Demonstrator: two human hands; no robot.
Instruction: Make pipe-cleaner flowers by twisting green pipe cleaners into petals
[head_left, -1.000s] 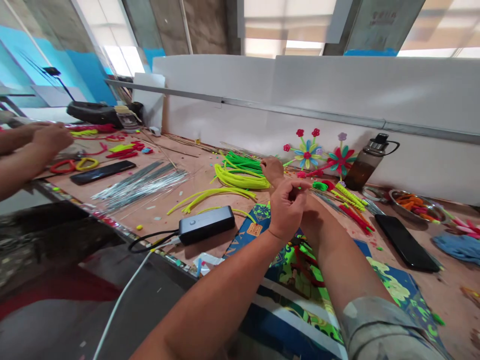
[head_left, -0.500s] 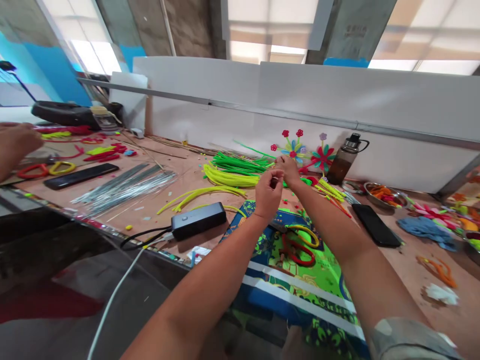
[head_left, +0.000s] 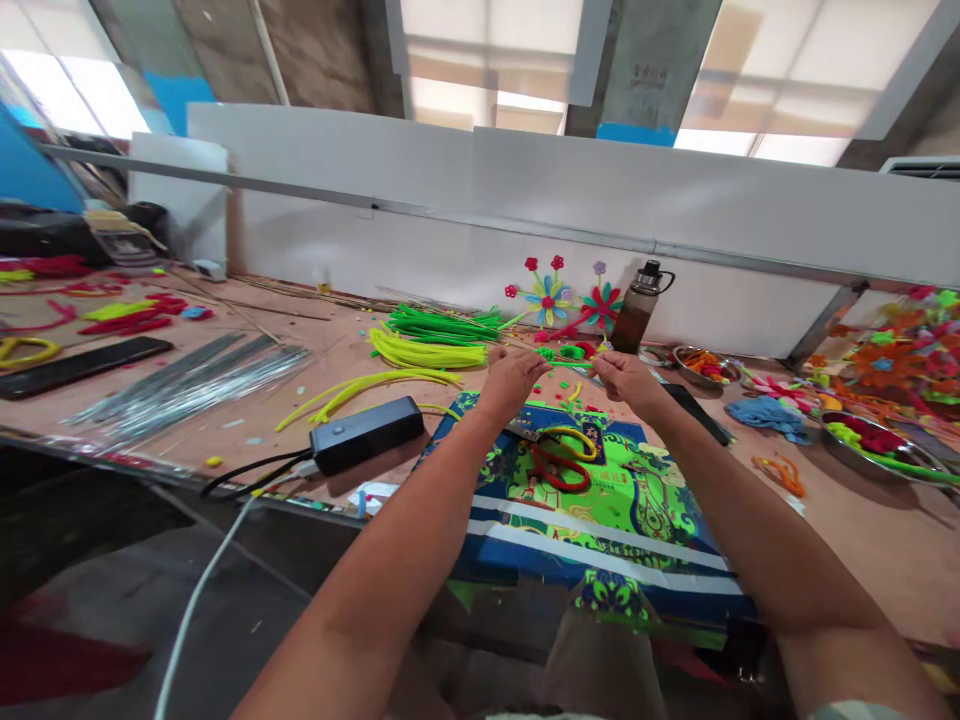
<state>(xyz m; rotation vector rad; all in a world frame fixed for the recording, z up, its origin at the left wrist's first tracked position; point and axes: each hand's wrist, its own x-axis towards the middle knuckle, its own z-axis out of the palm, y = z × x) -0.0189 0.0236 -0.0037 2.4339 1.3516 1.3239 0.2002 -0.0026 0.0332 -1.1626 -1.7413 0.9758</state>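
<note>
A green pipe cleaner [head_left: 571,364] runs roughly level between my two hands, over the far edge of the patterned green and blue mat [head_left: 615,490]. My left hand [head_left: 512,382] pinches its left end, while the fingers of my right hand [head_left: 627,382] are closed on the right end. Just behind my left hand lie a bundle of yellow pipe cleaners [head_left: 427,351] and a bundle of green pipe cleaners [head_left: 442,323]. Scissors with red and yellow handles [head_left: 561,470] rest on the mat below my hands.
A black power bank [head_left: 367,436] with cables sits left of the mat, near silvery wires [head_left: 202,390]. Pipe-cleaner flowers [head_left: 551,298] and a dark bottle [head_left: 637,308] stand at the back. Rightward are a phone [head_left: 697,412], a blue cloth [head_left: 769,415] and metal bowls [head_left: 885,470].
My view has swung right, and the other person's hand at the left has left it. My hands have moved apart, with the green pipe cleaner now stretched between them.
</note>
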